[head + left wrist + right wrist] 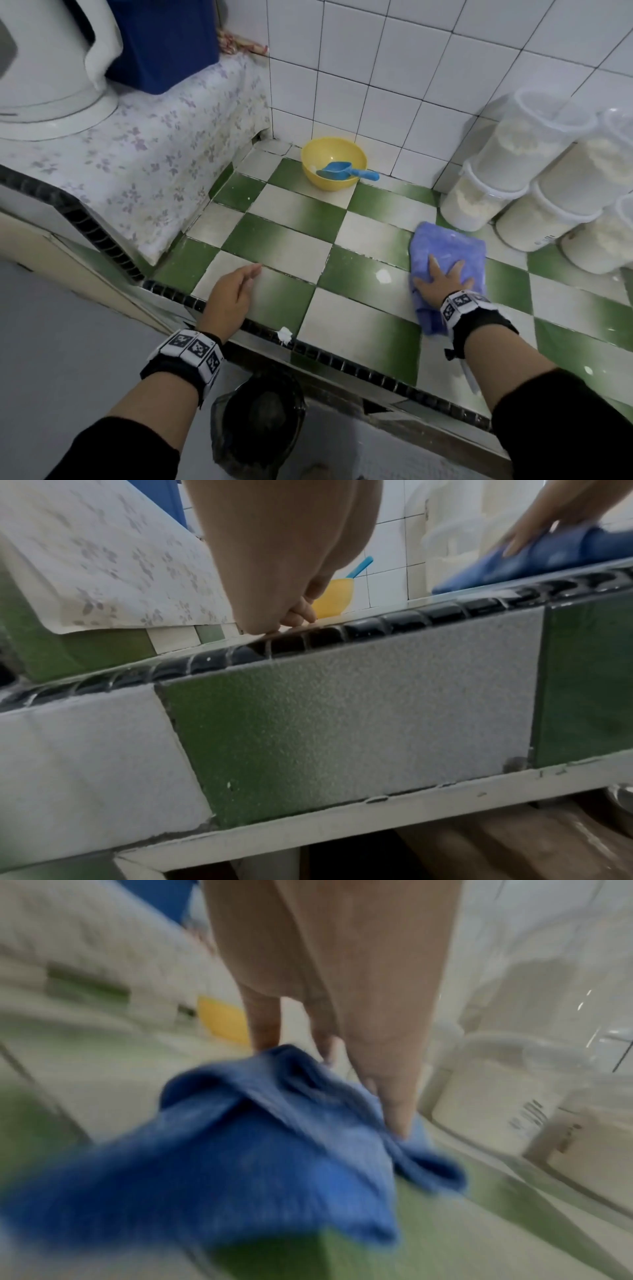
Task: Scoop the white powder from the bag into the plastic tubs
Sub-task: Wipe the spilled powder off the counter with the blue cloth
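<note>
Setting: a green-and-white checkered tile bench [281, 246] in a corner of white wall tiles.
Tubs: lidded plastic tubs [534, 192] holding white powder stand stacked at the bench's far right against the wall.
Scoop: a blue scoop [346, 171] lies in a yellow bowl [334, 162] at the back corner, well apart from the tubs.
Right hand: right hand [442, 277] lies flat on a blue cloth [448, 246] just beside the tubs, fingers [457, 267] spread and straight.
Left hand: left hand [233, 291] rests on the bench's front edge, fingers together and relaxed, holding nothing.
Spill: a white powder spot [383, 276] sits just left of the cloth.
Left side: a floral cover [144, 164] carries a white kettle [51, 61].
</note>
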Demonstrator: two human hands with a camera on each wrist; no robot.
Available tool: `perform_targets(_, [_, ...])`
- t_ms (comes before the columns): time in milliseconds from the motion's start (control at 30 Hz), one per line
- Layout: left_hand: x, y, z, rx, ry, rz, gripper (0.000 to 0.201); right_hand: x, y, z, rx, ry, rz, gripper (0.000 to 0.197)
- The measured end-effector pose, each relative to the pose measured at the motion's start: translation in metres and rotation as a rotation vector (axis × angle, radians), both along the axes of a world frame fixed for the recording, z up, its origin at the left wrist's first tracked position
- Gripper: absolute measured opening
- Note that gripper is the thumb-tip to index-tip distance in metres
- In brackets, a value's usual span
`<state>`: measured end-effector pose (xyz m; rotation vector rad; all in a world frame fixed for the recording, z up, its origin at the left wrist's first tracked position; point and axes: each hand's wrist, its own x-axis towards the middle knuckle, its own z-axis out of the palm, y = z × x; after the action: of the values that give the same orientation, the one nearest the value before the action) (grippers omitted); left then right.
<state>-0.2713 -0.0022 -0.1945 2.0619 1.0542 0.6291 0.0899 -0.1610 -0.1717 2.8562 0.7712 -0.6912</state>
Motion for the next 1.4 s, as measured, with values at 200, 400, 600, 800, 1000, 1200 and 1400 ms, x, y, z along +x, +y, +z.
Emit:
perform_targets(200, [-0.002,-0.007,-0.015,0.258,0.11,-0.103,0.05,-0.054,0.04,0.005,-0.013,-0.059,0.373,0.065])
perform_targets(400, [0.003,-0.012,-0.007,0.191,0.015,0.002,0.047,-0.165,0.035,0.031,0.195,0.027,0.711,0.057])
perform_targets(600, [-0.006,-0.022,-0.007,-0.015,-0.181,0.238,0.051,-0.237,-0.001,0.028,0.306,0.222,0.817,0.057])
perform_targets(800, [0.002,-0.039,0.001,0.03,-0.152,0.152,0.054,-0.211,-0.052,0.035,0.677,0.49,0.551,0.056])
perform_targets(1000, [0.057,-0.079,0.015,0.093,-0.097,0.006,0.05,-0.132,-0.154,0.066,1.138,0.168,-0.09,0.046])
perform_targets(1200, [0.087,-0.106,-0.004,0.22,0.06,-0.16,0.052,-0.043,-0.25,0.037,0.626,-0.155,-0.159,0.075])
perform_targets(1400, [0.106,-0.135,-0.014,0.401,0.2,-0.278,0.05,-0.014,-0.245,-0.033,0.2,-0.236,-0.1,0.083])
